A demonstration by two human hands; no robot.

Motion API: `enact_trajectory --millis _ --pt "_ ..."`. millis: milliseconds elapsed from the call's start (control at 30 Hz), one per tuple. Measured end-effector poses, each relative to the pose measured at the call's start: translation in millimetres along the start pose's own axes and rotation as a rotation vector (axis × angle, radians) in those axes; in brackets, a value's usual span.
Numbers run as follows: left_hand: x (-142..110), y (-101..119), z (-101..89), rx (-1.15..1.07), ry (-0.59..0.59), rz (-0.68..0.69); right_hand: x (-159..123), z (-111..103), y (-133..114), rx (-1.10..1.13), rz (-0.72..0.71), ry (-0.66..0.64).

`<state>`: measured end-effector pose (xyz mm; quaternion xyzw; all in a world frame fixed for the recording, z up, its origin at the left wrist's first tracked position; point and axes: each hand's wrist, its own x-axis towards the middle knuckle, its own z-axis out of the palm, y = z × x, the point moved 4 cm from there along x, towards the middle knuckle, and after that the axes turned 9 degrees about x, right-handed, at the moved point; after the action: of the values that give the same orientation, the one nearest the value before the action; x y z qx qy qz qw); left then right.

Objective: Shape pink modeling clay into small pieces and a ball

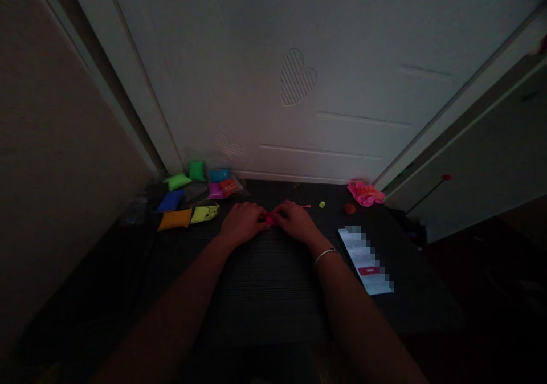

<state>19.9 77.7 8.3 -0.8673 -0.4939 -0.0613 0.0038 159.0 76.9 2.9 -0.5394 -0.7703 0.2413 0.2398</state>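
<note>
Between my two hands is a small pink piece of modelling clay (270, 219), held just above or on the dark table. My left hand (243, 223) pinches its left side with thumb and fingers. From the other side my right hand (296, 220) pinches it too, a bracelet on that wrist. The fingers cover much of the clay, so its full shape is hidden. Just beyond my right hand lies a thin pink stick-like piece (305, 206), and to its right a small yellow-green bit (322, 204).
Colourful clay packets, among them an orange one (175, 220), a yellow one (204, 213) and a blue one (171, 200), lie at the left. A pink petalled clay shape (366, 193), a reddish lump (349, 208) and a lit screen (363, 261) are at right. A white panel (256, 76) rises behind.
</note>
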Motion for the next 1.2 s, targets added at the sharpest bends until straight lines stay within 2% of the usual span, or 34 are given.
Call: enact_trajectory --millis 333,800,1067,1200 --pt "-0.1 0.9 -1.6 0.004 0.005 -0.008 2.3 3.7 2.2 -0.003 0.107 -0.028" --pt "-0.6 2.4 -4.0 0.016 0.005 -0.006 3.1 4.9 -3.0 -0.034 0.083 -0.010" --pt "-1.1 0.8 -3.1 0.002 0.010 -0.015 2.5 1.1 5.8 0.224 0.076 0.042" --pt "-1.6 0.9 -3.0 0.001 -0.001 -0.024 3.0 2.2 5.6 0.150 0.081 0.029"
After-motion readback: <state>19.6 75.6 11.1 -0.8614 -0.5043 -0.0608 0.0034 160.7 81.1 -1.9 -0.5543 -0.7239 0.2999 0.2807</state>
